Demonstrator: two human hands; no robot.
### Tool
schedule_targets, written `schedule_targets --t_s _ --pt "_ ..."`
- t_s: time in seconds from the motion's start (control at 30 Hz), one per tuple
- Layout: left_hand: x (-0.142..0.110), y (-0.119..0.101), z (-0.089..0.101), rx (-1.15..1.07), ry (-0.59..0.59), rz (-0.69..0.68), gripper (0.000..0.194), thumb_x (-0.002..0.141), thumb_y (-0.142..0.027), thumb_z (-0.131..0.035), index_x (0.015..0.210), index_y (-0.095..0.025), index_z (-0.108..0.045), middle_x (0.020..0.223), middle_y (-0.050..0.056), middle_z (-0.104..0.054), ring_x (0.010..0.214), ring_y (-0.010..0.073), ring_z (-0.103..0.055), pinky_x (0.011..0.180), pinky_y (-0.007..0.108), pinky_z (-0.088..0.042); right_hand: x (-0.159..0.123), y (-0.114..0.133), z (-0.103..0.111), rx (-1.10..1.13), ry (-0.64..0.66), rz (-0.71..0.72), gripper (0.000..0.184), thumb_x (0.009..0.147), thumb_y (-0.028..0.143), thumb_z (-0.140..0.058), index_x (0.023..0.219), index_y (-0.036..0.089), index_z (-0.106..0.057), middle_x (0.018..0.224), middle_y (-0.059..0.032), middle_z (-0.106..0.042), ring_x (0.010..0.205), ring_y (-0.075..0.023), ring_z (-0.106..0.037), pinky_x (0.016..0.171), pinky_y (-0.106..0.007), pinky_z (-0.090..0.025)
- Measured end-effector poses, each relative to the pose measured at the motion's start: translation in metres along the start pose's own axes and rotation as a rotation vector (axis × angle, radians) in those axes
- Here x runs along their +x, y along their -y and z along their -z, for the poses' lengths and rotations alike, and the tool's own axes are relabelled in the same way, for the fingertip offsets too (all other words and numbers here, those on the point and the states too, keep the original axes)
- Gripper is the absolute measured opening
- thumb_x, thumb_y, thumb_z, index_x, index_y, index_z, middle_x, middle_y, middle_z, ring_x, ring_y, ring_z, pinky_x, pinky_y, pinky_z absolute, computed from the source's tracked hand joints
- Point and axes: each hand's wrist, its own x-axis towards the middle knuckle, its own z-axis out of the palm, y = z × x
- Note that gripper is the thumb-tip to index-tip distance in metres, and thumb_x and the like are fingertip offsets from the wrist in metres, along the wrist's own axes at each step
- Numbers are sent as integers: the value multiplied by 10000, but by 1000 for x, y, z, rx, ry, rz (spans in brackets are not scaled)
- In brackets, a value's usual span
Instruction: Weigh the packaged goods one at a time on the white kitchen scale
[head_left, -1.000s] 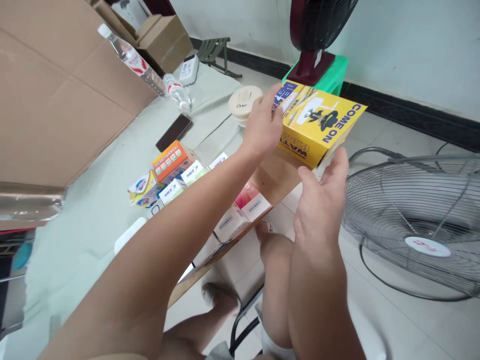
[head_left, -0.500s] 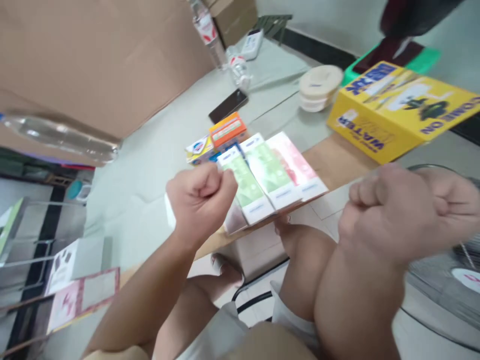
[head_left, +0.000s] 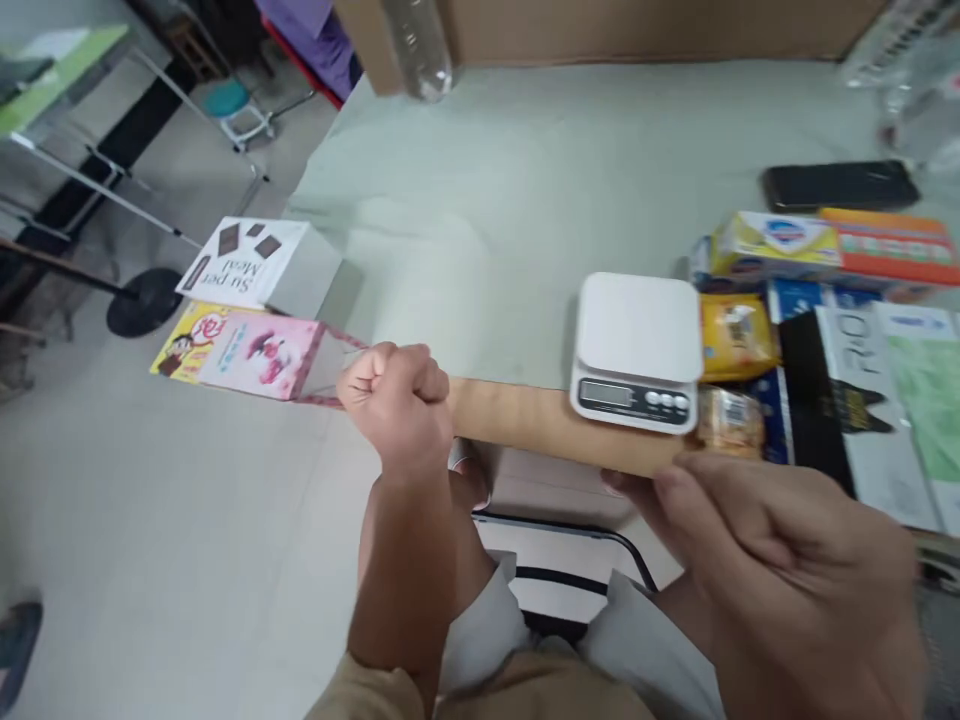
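My left hand [head_left: 401,405] is a closed fist raised over the table's front edge, with nothing showing in it. Just left of it lie an open-looking pink box [head_left: 262,355] and a white box with chocolate pictures [head_left: 244,265]. My right hand [head_left: 787,560], also curled into a fist with no object visible, hovers close to the camera at the right front. Between and beyond the fists, a white kitchen scale [head_left: 637,330] rests near the edge, its pan bare. Beside it are a yellow packet [head_left: 739,335] and a clear-wrapped brown snack [head_left: 729,420].
Yellow and orange boxes [head_left: 889,250], a black-and-white box [head_left: 874,420] and a green-and-white box [head_left: 926,380] crowd the right side. A phone [head_left: 840,186] lies behind them. A plastic bottle [head_left: 420,50] stands at the back by cardboard.
My view has swung left, bringing the scale and the left-end boxes into sight; the large yellow box has left the picture. Both hands remain fists, the right one now lower.
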Motion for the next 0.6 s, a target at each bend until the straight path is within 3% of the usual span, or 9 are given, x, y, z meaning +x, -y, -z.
schedule_targets --t_s 0.07,0.13,0.23,0.3,0.37,0.43,0.5,0.6 --pt "15 -7 31 30 -145 -70 607 758 -95 -684 621 -189 -101 580 -71 -57 475 51 -53 418 273 -103 33 13 -52 -10 135 60 520 852 47 -668 622 224 -237 508 94 -278 419 -66 -303 430 -261 -278" --pt "27 -16 57 67 -266 -173 505 821 -112 -619 638 -195 -155 579 -60 -100 482 76 -100 432 281 -145 52 25 -100 -21 189 66 440 849 52 -633 641 233 -289 526 100 -315 439 -63 -308 426 -240 -265" --pt "40 -27 89 62 -439 -328 374 860 -183 -522 645 -205 -218 605 -45 -139 507 99 -166 476 287 -207 68 33 -168 -31 248 57 230 834 146 -661 755 252 -473 654 74 -518 563 -97 -496 524 -235 -427" --pt "49 -30 106 10 -603 -436 316 858 -233 -475 619 -212 -269 651 -33 -190 543 104 -254 532 286 -291 77 34 -209 -21 324 104 174 831 226 -698 955 263 -581 907 10 -673 827 -164 -662 716 -305 -563" --pt "56 -30 120 -52 -780 -464 266 845 -259 -470 606 -216 -360 709 -14 -301 632 115 -403 624 289 -394 84 32 -244 -10 416 171 425 820 302 -743 1211 277 -577 1220 -60 -685 1150 -241 -669 926 -411 -597" --pt "63 -29 130 -85 -896 -357 201 849 -272 -481 656 -218 -483 798 13 -459 832 151 -575 770 304 -486 87 30 -269 2 494 213 686 790 372 -793 1396 286 -483 1447 -111 -583 1384 -301 -561 1080 -503 -556" --pt "68 -30 137 -92 -885 -197 174 871 -286 -473 750 -231 -585 939 24 -612 1113 200 -647 928 343 -534 87 29 -284 17 544 222 842 765 421 -824 1480 302 -395 1566 -132 -468 1502 -339 -454 1169 -566 -496" --pt "71 -30 142 -156 -799 -100 208 889 -301 -430 853 -246 -627 1096 12 -699 1382 238 -597 1057 390 -561 81 27 -292 42 591 215 940 758 422 -834 1536 348 -310 1637 -127 -343 1570 -358 -361 1230 -612 -427"
